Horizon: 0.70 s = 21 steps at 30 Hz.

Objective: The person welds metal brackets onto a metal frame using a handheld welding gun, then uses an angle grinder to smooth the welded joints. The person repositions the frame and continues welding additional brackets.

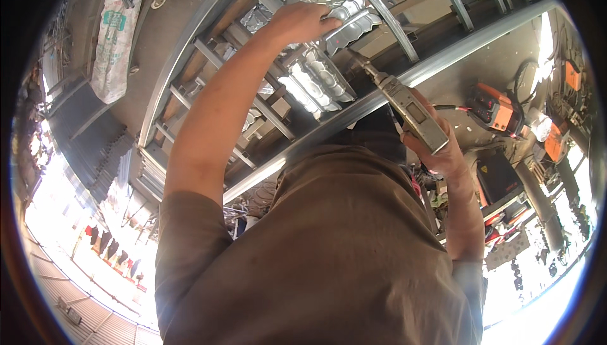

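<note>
My left hand reaches over a welded metal frame, its thumb against a stamped sheet-metal ornament with scalloped edges. My fingertips curl over the ornament's near end and are partly hidden. In my right hand is a handheld welding gun with a boxy metal body and a narrow nozzle. The nozzle tip points up and left toward the ornament, apart from it. A small red light spot falls on the ornament's lower edge. More shiny scalloped metal pieces lie inside the frame, below my left hand.
Square-tube crossbars span the frame. To the right, an orange and black machine stands on the floor, near a black case. A printed white woven sack and a stack of dark metal bars lie on the left.
</note>
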Tool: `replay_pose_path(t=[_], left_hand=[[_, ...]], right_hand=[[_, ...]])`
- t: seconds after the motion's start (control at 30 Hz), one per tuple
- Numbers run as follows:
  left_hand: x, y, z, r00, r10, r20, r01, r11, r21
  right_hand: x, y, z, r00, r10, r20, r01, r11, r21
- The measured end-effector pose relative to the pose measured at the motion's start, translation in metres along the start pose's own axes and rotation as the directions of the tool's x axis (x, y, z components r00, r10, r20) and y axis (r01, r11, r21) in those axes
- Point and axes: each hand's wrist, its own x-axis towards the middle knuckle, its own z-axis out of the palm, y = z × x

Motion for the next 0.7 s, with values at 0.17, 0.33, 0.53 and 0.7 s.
replay_pose_path(t=[0.17,0.33,0.53,0.7], left_hand=[[0.002,0.001,-0.002,1.000,-0.023,0.018,0.024,0.999,-0.028],[0.001,0.000,-0.004,0.999,-0.022,0.027,0.024,0.998,-0.066],[0.002,-0.003,-0.006,0.999,0.037,0.020,-0.036,0.997,-0.075],[0.002,-0.001,-0.009,0.998,0.009,0.061,-0.004,0.997,-0.080]], right_hand=[[0.016,0.010,-0.007,0.989,0.055,0.138,-0.105,0.915,0.390],[0.028,0.015,-0.017,0.967,0.072,0.243,-0.198,0.812,0.549],[0.035,0.017,-0.021,0.958,0.070,0.277,-0.209,0.833,0.512],[0.035,0.021,-0.021,0.958,0.080,0.277,-0.222,0.816,0.534]])
